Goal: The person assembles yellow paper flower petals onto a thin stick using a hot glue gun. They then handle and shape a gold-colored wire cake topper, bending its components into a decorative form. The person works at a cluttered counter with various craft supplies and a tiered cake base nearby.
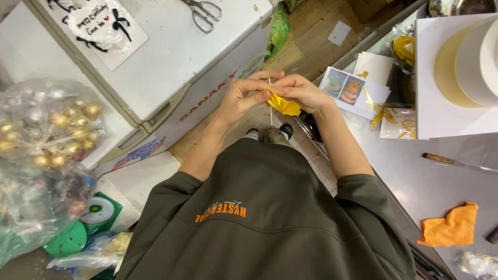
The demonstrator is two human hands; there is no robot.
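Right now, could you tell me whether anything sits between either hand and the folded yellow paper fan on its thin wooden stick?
Nothing visible does. The left hand and the right hand both pinch the folded yellow paper fan directly, at the thin wooden stick.

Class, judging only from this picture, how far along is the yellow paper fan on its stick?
Done: the yellow paper fan is already pleated. In hand: the left hand and right hand pinch it against the thin stick. Left: whether it is fixed cannot be told; the scissors lie unused.
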